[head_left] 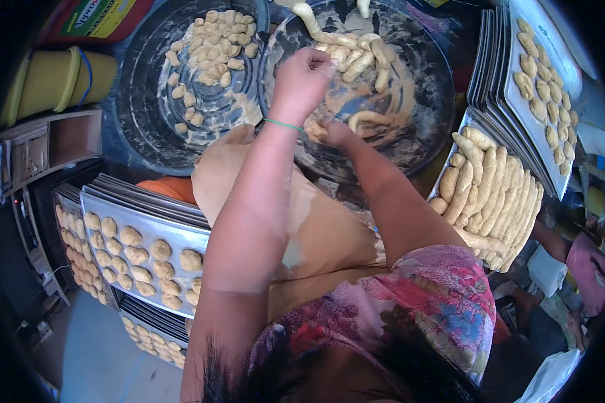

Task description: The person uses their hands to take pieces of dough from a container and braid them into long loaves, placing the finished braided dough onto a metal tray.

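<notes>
Over the dark round basin [437,114], my left hand [306,80] is curled closed with its fingertips pinched, beside the dough ropes [359,64]. What it pinches, if anything, is hidden. Lower in the same basin, my right hand [333,133] is closed on a small floury piece of dough [314,129]. Just right of that hand lies a short curved dough strip [370,119]. In a second round basin [138,101], on the left, several small dough pieces [212,43] are heaped and scattered. Flour streaks both basins.
Stacked metal trays with round dough pieces [161,252] stand at the left. A tray of long dough ropes [494,191] sits at the right, below more stacked trays [511,101]. Yellow buckets [60,80] are at the far left. A beige cloth [329,235] covers my lap.
</notes>
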The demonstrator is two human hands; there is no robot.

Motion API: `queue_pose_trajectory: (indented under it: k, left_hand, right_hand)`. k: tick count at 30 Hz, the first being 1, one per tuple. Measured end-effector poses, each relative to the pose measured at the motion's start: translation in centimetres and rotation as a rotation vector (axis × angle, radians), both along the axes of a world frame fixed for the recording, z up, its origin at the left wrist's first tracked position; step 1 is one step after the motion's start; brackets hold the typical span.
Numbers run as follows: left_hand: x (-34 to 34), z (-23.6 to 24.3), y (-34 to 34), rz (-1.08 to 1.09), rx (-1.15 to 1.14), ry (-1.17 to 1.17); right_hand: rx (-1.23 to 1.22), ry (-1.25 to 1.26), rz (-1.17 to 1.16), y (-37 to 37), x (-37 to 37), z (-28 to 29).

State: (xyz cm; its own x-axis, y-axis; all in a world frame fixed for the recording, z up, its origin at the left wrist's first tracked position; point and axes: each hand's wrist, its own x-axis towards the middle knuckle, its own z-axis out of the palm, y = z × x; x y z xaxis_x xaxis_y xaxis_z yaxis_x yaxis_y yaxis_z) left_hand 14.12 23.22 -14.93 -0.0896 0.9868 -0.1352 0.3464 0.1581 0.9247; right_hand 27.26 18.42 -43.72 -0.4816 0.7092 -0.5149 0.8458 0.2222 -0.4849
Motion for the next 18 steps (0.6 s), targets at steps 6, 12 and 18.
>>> queue_pose_trajectory:
  k: [6,12,18]
  left_hand:
    - [-1.0,-0.9,-0.2,0.028,-0.010,0.057]
    - [-0.4,0.5,-0.8,0.046,-0.105,0.079]
    - [1.0,5.9,-2.9,-0.018,0.099,-0.557]
  right_hand:
    - [-0.796,0.929,-0.613,4.8,1.2,4.9]
    - [-1.145,1.382,-0.504,5.0,2.1,21.0]
    - [-0.685,1.305,-0.527,2.7,0.2,27.4]
